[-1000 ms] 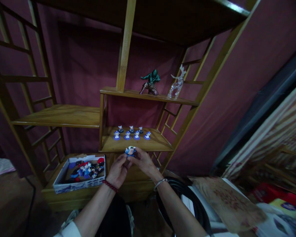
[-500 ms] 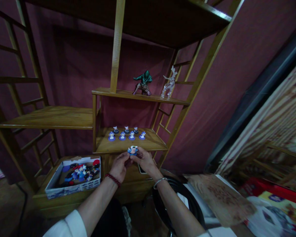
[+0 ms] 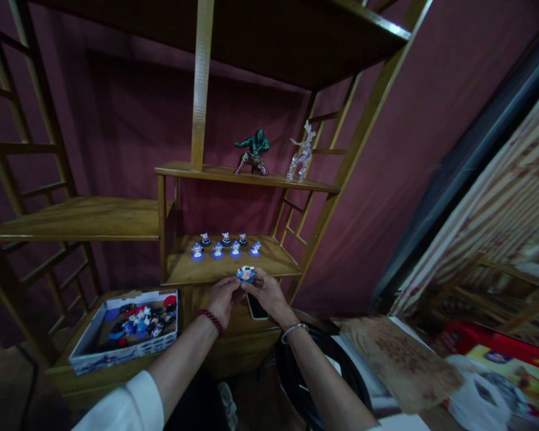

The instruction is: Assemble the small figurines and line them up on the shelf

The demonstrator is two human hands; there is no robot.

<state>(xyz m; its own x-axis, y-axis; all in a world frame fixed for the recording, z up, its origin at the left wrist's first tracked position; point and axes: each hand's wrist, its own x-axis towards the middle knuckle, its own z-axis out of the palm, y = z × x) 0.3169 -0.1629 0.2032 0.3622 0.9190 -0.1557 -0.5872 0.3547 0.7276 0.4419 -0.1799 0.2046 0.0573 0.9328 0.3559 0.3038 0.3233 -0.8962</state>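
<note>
Both hands hold one small blue-and-white figurine [image 3: 246, 274] in front of the lower shelf's front edge. My left hand [image 3: 223, 298] pinches it from the left, with a dark red bead bracelet at the wrist. From the right, my right hand [image 3: 268, 293] has its fingers closed on the same piece. Just beyond, on the lower shelf [image 3: 269, 266], stand two rows of figurines. The front row has several purple-and-white figurines [image 3: 218, 250] on purple bases; behind are three with black bases [image 3: 225, 239].
At lower left sits an open box [image 3: 121, 354] of jumbled figurines. A dark green crouching statue [image 3: 254, 152] and a clear deer [image 3: 302, 152] stand on the upper shelf. A phone [image 3: 257, 306] lies below my right hand. A black round stool [image 3: 287, 374] stands at lower right.
The view has shifted slightly, so the shelves sit further left. Both hands still hold the blue-and-white figurine near the shelf edge; more of the phone shows beneath them.
</note>
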